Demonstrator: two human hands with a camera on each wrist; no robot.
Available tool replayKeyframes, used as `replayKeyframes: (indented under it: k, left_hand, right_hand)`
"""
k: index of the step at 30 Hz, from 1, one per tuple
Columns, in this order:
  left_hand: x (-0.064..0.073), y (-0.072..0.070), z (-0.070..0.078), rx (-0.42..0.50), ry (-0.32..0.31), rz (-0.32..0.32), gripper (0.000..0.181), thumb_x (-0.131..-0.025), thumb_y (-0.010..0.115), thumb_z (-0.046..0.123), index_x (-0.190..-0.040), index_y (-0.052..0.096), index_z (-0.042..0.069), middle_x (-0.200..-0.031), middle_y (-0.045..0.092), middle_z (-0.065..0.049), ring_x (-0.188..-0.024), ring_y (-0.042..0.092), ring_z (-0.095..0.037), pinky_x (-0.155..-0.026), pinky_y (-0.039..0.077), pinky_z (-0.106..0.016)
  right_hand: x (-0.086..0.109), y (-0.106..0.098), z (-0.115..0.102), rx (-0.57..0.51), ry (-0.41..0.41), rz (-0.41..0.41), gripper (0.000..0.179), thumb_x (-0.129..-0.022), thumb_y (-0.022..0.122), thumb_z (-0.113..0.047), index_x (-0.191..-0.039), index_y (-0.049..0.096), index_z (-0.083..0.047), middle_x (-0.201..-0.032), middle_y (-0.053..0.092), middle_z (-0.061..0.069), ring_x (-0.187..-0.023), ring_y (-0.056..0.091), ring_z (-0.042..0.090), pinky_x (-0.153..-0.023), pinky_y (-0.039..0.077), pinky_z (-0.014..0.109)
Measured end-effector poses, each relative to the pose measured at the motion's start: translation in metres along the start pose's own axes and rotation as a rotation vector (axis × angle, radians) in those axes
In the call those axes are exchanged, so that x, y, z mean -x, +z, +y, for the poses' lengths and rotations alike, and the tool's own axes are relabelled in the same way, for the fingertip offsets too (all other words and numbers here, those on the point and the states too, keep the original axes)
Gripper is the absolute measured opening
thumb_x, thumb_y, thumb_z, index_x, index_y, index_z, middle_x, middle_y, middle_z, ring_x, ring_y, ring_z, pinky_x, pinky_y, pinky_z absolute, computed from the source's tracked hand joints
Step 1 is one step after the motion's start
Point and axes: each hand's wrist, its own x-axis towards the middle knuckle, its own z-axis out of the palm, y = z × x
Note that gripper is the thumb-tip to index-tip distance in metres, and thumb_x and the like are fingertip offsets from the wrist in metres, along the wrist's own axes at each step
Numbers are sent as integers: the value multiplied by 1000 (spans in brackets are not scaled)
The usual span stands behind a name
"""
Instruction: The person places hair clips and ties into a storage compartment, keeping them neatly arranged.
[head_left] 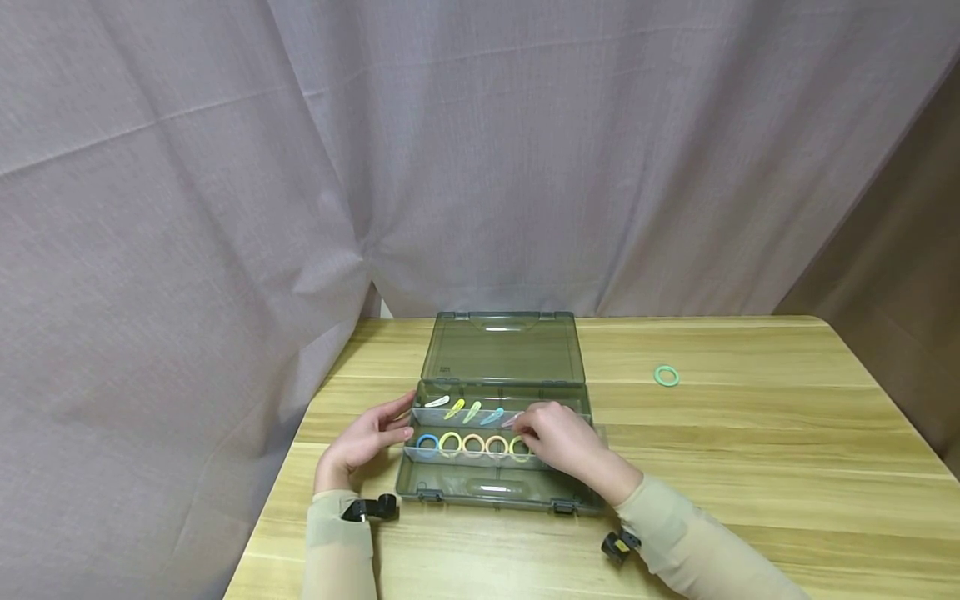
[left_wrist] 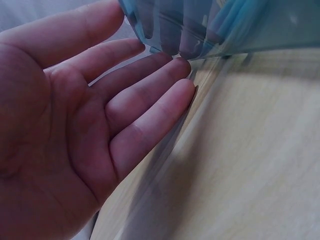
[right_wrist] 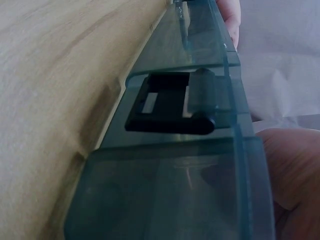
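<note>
A translucent dark-green storage box (head_left: 501,486) lies with its lid (head_left: 504,346) folded back. Its back row holds a white hair clip (head_left: 437,402), a yellow clip (head_left: 455,408), a pale green clip (head_left: 472,412) and a blue clip (head_left: 492,416). Beside them, my right hand (head_left: 558,437) pinches a pinkish-purple hair clip (head_left: 512,420), partly covered by the fingers. Several coloured hair ties, among them a blue hair tie (head_left: 427,446), line the middle row. My left hand (left_wrist: 95,115) rests its extended fingers against the box's left side. In the right wrist view, a black latch (right_wrist: 170,102) shows on the box front.
A green ring-shaped hair tie (head_left: 666,376) lies alone on the wooden table (head_left: 750,450), right of the box. A grey curtain (head_left: 480,167) hangs behind the table and down its left side. The front compartment (head_left: 468,482) of the box faces me.
</note>
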Motion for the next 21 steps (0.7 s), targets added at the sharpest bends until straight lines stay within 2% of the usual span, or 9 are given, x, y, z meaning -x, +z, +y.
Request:
replayKeyframes:
  k: [9, 15, 21]
  left_hand:
    - [0, 1, 3, -24, 4, 0, 75, -105, 64, 2, -165, 21, -10, -172, 19, -28, -151, 35, -50, -122, 35, -44]
    - [0, 1, 3, -36, 2, 4, 74, -105, 64, 2, -165, 22, -9, -172, 20, -27, -151, 35, -49, -122, 35, -44]
    - [2, 0, 2, -43, -9, 11, 74, -105, 65, 3, -165, 23, -8, -173, 20, -25, -152, 35, -48, -122, 35, -42]
  right_hand:
    - [0, -1, 2, -33, 4, -9, 15, -88, 81, 0, -98, 85, -11, -98, 80, 2, -90, 76, 20, -76, 65, 39]
    - [1, -5, 9, -137, 11, -25, 15, -89, 83, -1, -99, 85, -11, -100, 81, 0, -92, 76, 17, -78, 64, 35]
    - [5, -17, 19, -298, 25, -31, 15, -90, 81, 1, -103, 85, -7, -98, 81, 1, -78, 67, 5, -65, 58, 25]
